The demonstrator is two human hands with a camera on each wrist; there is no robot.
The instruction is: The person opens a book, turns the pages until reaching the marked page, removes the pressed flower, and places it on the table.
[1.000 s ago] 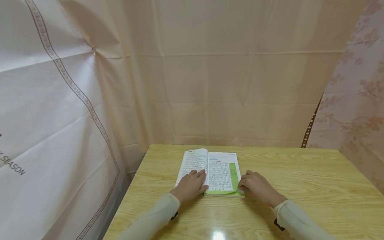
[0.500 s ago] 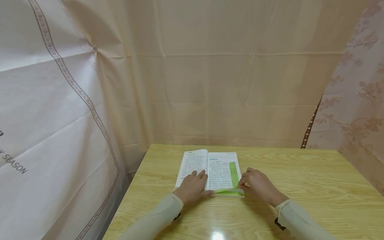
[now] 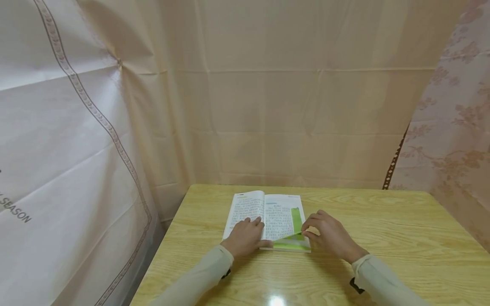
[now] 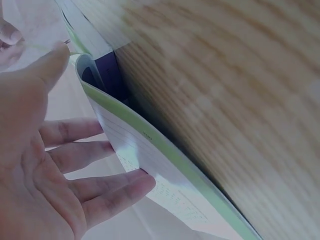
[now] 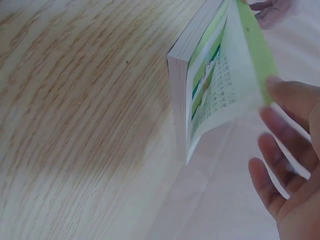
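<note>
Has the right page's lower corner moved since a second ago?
Yes. The right hand has lifted the page corner up and leftward off the open book; the book itself stays put on the table.

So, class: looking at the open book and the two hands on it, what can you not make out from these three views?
- Printed text of the book: too small in the head view, blurred in both wrist views.
- Book's cover: face down on the table.
- Page beneath the left hand: hidden by the hand.
- Right hand fingertips at the lifted page: contact blurred, thumb cut by the right wrist view's edge.
</note>
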